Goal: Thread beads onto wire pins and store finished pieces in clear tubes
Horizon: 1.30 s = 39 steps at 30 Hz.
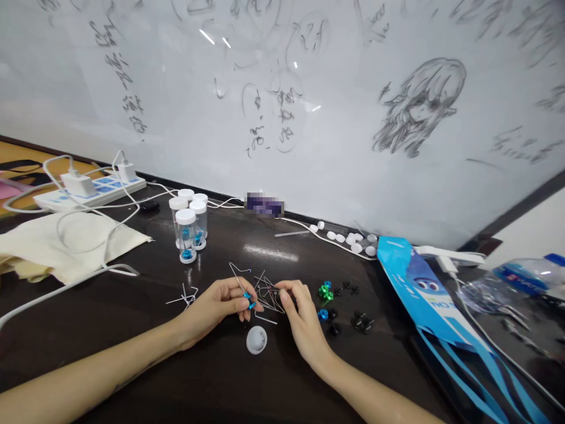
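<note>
Just beyond the round translucent-white cap (256, 340), the left hand (223, 301) pinches a small metallic-blue part (251, 305) between thumb and fingers; right of the cap, the right hand (304, 317) has thumb and fingertips close together at a tangle of thin bent silver wires (267, 293), though I cannot tell whether they grip one; a light, steady pinch on the blue part, with each wire freed singly, should avoid snagging; far behind the cap, to its left, stand clear cylindrical tubes (186, 234) with white lids (185, 217).
</note>
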Available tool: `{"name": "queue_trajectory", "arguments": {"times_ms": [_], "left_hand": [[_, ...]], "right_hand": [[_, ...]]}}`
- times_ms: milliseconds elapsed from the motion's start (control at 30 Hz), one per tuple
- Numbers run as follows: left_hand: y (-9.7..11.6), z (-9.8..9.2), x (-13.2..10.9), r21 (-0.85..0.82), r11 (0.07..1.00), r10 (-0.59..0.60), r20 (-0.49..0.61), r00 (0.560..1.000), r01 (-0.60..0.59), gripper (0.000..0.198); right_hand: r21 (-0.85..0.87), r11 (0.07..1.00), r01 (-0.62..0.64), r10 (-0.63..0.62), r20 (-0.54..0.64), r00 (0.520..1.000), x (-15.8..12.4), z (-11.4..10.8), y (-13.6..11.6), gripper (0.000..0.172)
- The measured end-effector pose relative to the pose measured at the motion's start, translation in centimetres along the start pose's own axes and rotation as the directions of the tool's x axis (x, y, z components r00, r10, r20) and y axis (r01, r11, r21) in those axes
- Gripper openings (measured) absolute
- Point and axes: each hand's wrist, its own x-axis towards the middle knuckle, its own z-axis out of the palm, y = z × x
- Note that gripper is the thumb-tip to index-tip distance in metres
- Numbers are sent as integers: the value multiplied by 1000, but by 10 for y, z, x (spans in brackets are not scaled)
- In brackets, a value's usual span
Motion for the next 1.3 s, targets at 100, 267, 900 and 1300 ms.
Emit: {"name": "queue_trajectory", "arguments": {"times_ms": [100,267,900,1300], "left_hand": [[2,1,1,16,1000,0,-30,1000,0,20],[5,-1,1,55,997,59,-186,981,-50,18],[6,6,-2,306,952,66,-130,989,-23,19],[4,3,-2,172,982,111,-204,973,-76,12]], "right_hand": [[7,1000,25,-25,41,999,0,0,-2,25],[31,999,28,-30,84,996,0,-1,-4,34],[-308,941,137,-81,189,979,-7,2,-11,19],[-416,895,164,-85,202,976,-10,6,-7,15]]}}
